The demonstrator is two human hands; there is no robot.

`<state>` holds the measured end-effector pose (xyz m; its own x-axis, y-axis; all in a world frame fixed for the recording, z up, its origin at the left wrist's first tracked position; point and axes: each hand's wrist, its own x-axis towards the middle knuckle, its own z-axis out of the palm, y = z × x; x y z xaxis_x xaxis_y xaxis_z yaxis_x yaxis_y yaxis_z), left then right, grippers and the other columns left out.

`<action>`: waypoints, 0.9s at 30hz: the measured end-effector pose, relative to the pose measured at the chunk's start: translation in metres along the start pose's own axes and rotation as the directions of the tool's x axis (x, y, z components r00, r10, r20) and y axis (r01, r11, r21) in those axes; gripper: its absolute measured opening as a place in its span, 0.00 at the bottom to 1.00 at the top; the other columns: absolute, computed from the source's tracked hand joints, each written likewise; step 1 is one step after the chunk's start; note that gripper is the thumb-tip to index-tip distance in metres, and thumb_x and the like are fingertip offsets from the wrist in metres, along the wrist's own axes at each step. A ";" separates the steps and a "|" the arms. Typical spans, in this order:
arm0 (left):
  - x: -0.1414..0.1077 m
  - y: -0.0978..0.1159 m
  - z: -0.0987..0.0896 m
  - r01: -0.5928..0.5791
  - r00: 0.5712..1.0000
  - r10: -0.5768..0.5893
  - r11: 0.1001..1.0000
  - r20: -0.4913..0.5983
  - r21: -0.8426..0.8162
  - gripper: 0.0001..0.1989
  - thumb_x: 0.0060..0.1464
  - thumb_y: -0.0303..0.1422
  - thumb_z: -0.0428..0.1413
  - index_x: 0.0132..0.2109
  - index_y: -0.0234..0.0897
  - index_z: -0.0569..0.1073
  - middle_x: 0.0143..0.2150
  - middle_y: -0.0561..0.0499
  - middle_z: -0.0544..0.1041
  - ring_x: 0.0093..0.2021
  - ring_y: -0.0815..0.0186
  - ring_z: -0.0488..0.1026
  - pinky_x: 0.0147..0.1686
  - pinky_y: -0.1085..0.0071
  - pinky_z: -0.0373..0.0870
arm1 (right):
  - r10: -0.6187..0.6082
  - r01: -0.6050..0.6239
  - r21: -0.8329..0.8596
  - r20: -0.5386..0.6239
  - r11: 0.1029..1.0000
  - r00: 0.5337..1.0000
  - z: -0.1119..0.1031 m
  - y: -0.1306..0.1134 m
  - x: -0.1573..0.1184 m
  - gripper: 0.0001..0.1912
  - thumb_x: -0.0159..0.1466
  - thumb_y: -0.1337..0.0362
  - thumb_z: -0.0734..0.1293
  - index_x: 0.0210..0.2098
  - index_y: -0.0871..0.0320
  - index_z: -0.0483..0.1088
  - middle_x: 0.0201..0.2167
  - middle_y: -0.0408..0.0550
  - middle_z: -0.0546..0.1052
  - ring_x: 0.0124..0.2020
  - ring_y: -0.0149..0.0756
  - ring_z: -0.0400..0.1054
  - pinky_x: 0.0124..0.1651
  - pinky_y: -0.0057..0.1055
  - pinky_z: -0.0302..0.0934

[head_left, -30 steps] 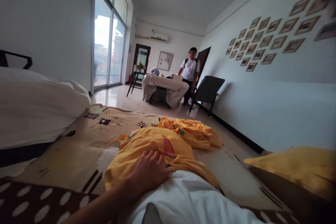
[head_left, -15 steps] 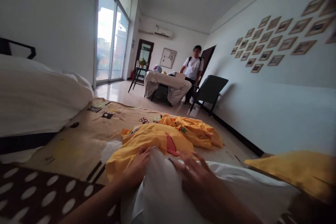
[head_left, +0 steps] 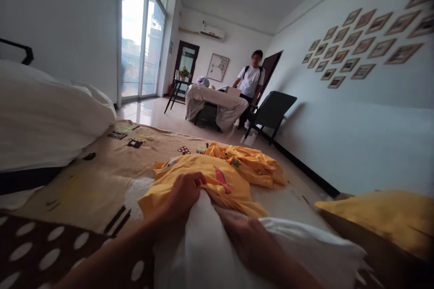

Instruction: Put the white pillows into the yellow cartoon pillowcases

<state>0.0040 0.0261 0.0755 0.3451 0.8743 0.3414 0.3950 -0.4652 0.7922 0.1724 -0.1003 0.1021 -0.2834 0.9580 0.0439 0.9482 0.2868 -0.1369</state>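
Note:
An orange pillowcase (head_left: 200,167) with a red patch lies in front of me. Against its near edge, a white pillow (head_left: 203,244) stands with one corner pointing up and away from me. My left hand (head_left: 185,194) is closed at that corner, its fingers gripping the edge of the orange cloth. On the pillow's right side, my right hand (head_left: 251,239) is wrapped around the white fabric, its fingertips partly hidden by folds. Another crumpled orange cloth (head_left: 257,165) rests just beyond the pillowcase.
A patterned beige sheet (head_left: 101,180) covers the bed, with a brown polka-dot cloth (head_left: 37,248) nearer me. White bedding (head_left: 47,117) is piled at left, a yellow cushion (head_left: 376,216) at right. Farther off, a person (head_left: 251,81) stands by a draped table (head_left: 217,99) and a dark chair (head_left: 276,108).
My left hand has risen slightly and its fingers have closed on the orange cloth. My right hand has moved down from the pillowcase and now grips the pillow. The pillowcase's near edge has shifted.

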 end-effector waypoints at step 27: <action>-0.041 0.041 -0.024 -0.141 0.985 0.169 0.739 0.021 0.658 0.10 0.57 0.25 0.50 0.43 0.38 0.73 0.36 0.47 0.77 0.40 0.58 0.72 0.41 0.64 0.63 | -0.040 0.034 -0.230 -0.020 0.973 0.999 0.003 -0.032 -0.022 0.26 0.58 0.71 0.56 0.56 0.52 0.65 0.31 0.47 0.80 0.29 0.38 0.75 0.27 0.30 0.54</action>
<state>-0.0143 -0.0254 0.1059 0.4243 0.7800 0.4600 0.8041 -0.5582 0.2046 0.1483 -0.1306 0.1029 -0.3182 0.9455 0.0690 0.9455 0.3112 0.0961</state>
